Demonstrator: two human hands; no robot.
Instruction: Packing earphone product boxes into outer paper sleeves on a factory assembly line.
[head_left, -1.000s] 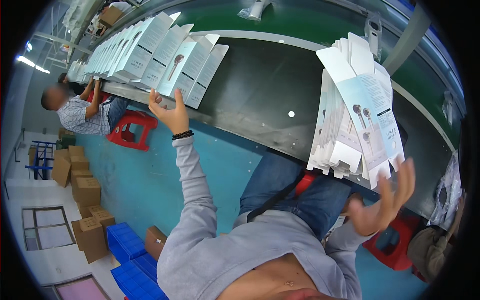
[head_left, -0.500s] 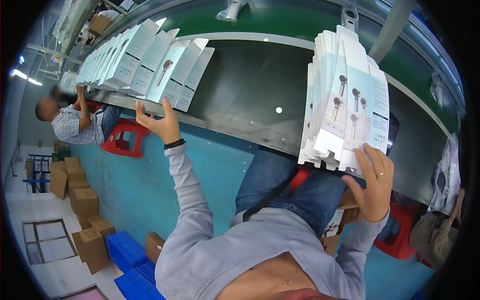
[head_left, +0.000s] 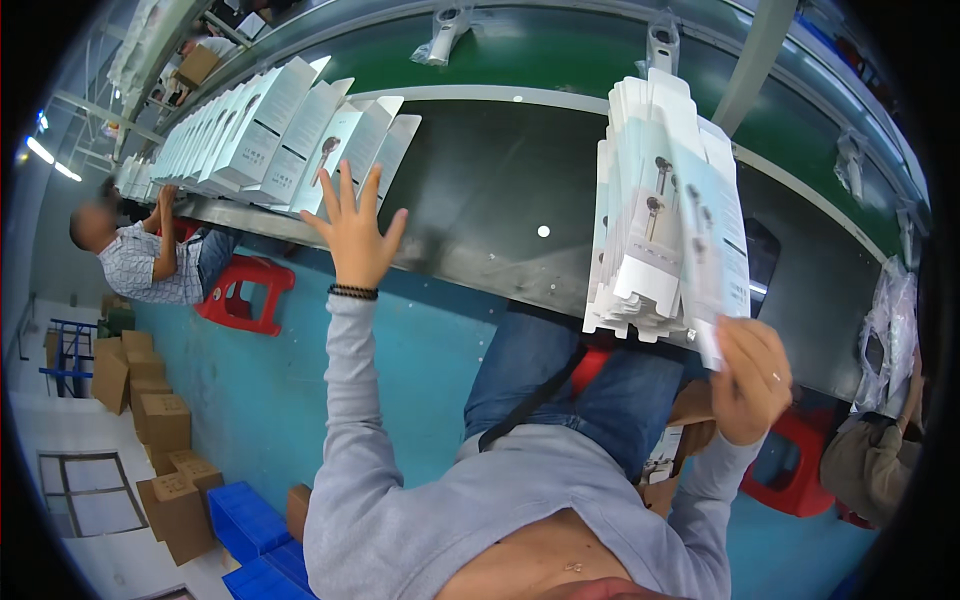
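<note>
The left hand [head_left: 352,232] is raised with its arm stretched out in a grey sleeve, fingers spread wide and palm toward the row of white cartons [head_left: 270,135]. It holds nothing; the fingertips lie just at the nearest carton of that row, though from here I cannot tell whether they truly touch it. A dark bead bracelet [head_left: 354,292] circles the wrist.

The right hand [head_left: 750,378] is bent at the wrist and closed on the lower corner of a stack of flat folded cartons [head_left: 665,230], thumb and fingers pinching the outermost sheet. That stack stands on edge on the dark conveyor belt [head_left: 500,200], its long axis running away from the person, up the picture, with the tab ends toward the hand.

The row of cartons leans in a slanted line along the belt's near edge, stretching off to the left, each one tilted against the next.

Farther left another person [head_left: 140,262] in a checked shirt sits by a red stool [head_left: 245,295], one hand up at the same row. Brown cardboard boxes [head_left: 150,420] and blue crates [head_left: 250,530] stand on the floor below.
</note>
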